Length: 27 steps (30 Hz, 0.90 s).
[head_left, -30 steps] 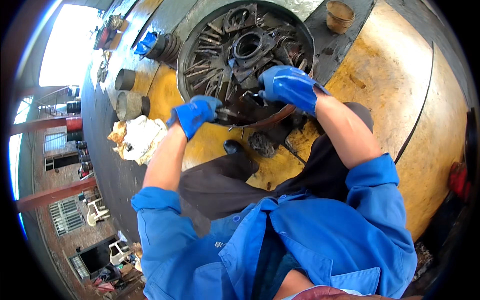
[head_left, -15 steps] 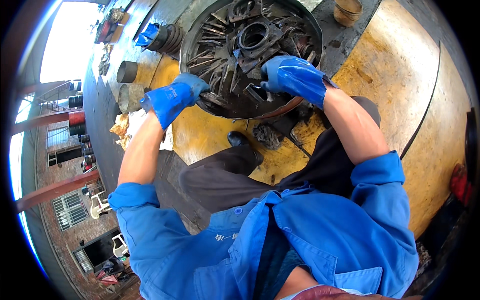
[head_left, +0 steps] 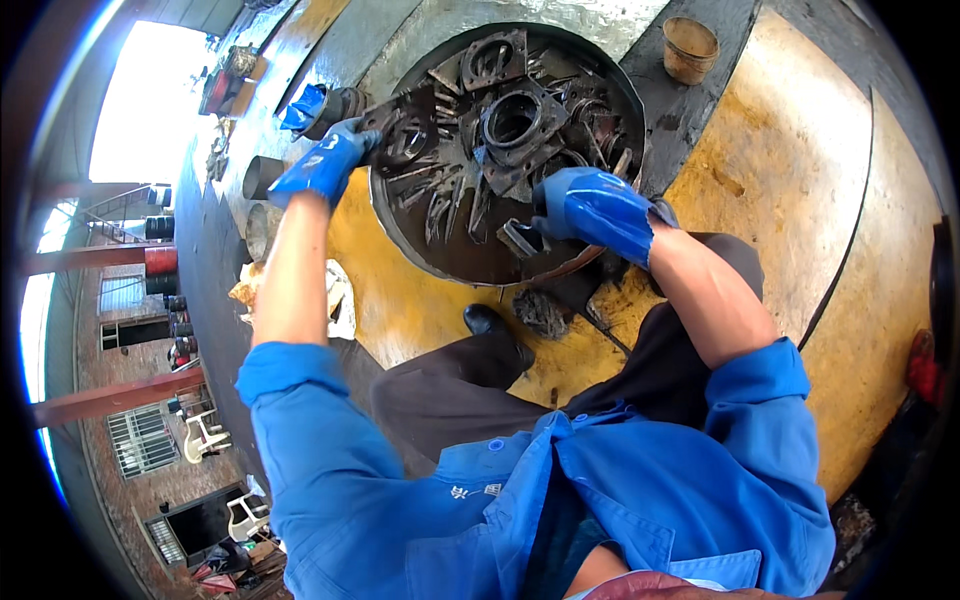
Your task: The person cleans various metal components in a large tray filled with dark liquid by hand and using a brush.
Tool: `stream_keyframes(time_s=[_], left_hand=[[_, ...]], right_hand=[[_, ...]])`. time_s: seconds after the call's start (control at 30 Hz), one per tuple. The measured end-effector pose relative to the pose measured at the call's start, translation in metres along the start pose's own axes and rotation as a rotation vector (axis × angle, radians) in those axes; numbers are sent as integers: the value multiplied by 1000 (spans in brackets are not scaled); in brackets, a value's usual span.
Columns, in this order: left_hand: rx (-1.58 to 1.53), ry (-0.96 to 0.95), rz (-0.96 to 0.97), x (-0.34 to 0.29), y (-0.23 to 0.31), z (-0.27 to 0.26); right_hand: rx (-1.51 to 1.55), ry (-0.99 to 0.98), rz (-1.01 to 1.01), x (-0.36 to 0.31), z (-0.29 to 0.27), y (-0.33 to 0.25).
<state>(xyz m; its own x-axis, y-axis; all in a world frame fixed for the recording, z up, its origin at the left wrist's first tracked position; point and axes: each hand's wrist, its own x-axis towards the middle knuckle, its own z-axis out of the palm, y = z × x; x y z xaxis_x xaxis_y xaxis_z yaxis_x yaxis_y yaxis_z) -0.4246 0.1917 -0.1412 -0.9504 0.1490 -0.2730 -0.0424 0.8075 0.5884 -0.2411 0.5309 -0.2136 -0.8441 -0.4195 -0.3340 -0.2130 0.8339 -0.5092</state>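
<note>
A wide round metal pan holds many dark, oily metal parts in dark liquid. My left hand, in a blue rubber glove, is closed on the edge of a flat dark plate with a round hole, which is raised at the pan's left rim. My right hand, gloved alike, is closed on a small dark block with a pale edge over the near side of the pan. Between the hands lies a square flange with a large round opening. Another holed plate rests behind it.
A dirty tan bucket stands right of the pan. On the left are a ribbed cylinder with blue cloth, a short metal tube and a white rag. A dark wad lies by my shoe.
My left hand has moved up and left from the pan's near left rim, bringing the holed plate into view. My right hand stays over the near side with the block.
</note>
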Motion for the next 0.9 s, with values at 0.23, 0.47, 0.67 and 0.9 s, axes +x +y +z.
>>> stream_keyframes(time_s=[0.23, 0.47, 0.67, 0.9], left_hand=[[765, 283, -79, 71, -36, 67], [937, 283, -140, 94, -52, 94], [1107, 136, 260, 60, -79, 77], [-64, 55, -442, -11, -92, 70]], right_hand=[[86, 70, -86, -1, 3, 4], [118, 86, -109, -4, -3, -1], [59, -19, -78, -2, -3, 2], [27, -32, -82, 1, -8, -24]])
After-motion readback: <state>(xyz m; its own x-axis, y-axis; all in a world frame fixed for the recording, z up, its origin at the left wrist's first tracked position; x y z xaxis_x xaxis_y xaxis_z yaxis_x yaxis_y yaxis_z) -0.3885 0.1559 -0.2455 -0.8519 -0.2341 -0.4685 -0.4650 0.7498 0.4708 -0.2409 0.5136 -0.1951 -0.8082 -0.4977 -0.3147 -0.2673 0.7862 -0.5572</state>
